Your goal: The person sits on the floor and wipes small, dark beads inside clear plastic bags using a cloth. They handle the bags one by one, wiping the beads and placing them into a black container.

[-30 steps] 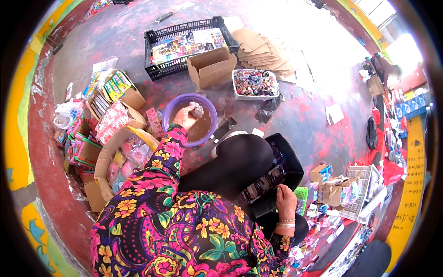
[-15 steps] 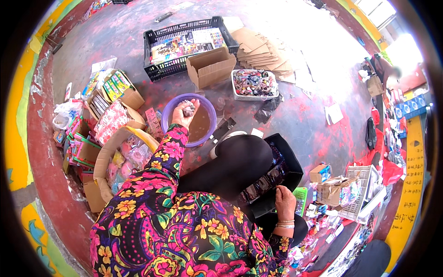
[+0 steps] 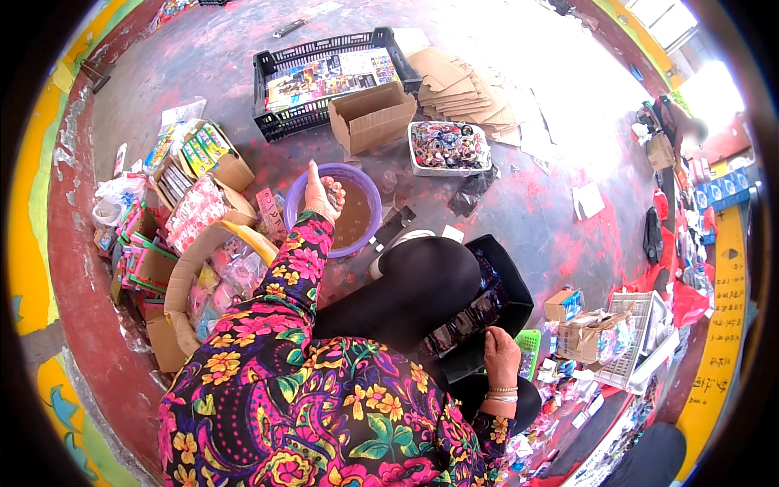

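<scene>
My left hand [image 3: 322, 195] is lifted over the purple bowl [image 3: 367, 185] of brownish water, cupped around several small dark pieces. Its flowered sleeve stretches back toward me. My right hand [image 3: 501, 354] rests low at the right on the edge of a black crate [image 3: 510, 280] that holds a row of dark packets [image 3: 462, 325]; whether the fingers grip a packet is hard to see. My dark-clothed knee [image 3: 422, 284] lies between the bowl and the crate.
An open cardboard box [image 3: 372, 118], a black crate of printed cards [image 3: 324, 77], a white tray of small colourful items [image 3: 449, 146] and flattened cartons [image 3: 458, 81] lie beyond the bowl. Boxes of packaged goods [image 3: 195, 211] crowd the left; small boxes and a white basket [image 3: 633, 341] sit right.
My left hand rose out of the purple bowl, turning palm-up with small pieces in it. The right hand stayed at the black crate.
</scene>
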Demonstrator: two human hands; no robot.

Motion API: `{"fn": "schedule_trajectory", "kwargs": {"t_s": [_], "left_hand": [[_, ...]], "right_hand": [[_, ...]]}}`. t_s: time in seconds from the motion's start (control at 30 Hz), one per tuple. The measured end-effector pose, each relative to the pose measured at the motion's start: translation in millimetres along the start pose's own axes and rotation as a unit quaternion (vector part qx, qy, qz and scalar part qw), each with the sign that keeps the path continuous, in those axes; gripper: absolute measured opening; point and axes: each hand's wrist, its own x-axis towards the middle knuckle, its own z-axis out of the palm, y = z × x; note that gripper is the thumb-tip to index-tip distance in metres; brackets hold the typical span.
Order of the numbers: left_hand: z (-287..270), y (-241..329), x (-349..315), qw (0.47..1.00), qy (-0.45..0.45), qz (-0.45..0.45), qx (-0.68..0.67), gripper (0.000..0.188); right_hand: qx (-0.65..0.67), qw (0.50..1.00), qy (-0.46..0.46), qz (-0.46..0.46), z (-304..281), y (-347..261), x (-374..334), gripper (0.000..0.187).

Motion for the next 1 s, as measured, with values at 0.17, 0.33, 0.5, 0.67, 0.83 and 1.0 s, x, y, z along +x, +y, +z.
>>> {"fn": "schedule_trajectory", "kwargs": {"t_s": [0.17,0.33,0.5,0.67,0.83,1.0], "left_hand": [[-7,-1,11,0.996,0.029,0.047,0.064,0.044],[-6,-3,13,0.994,0.023,0.073,0.077,0.038],[-9,-3,11,0.993,0.025,0.072,0.090,0.038],[-13,-5,15,0.993,0.032,0.064,0.097,0.037],[-16,-7,14,0.993,0.012,0.062,0.099,0.035],[-7,-6,13,0.999,0.006,-0.012,0.031,0.021]], "right_hand": [[-0.005,1.000,0.005,-0.006,1,2,0,0.012],[-0.004,1.000,0.004,-0.002,1,1,0,0.013],[-0.008,1.000,0.005,-0.009,1,-3,1,0.013],[-0.013,1.000,-0.002,-0.009,0,-4,1,0.013],[-0.019,1.000,0.002,-0.022,1,0,-1,0.013],[-0.024,1.000,0.000,-0.014,2,-1,-1,0.014]]}}
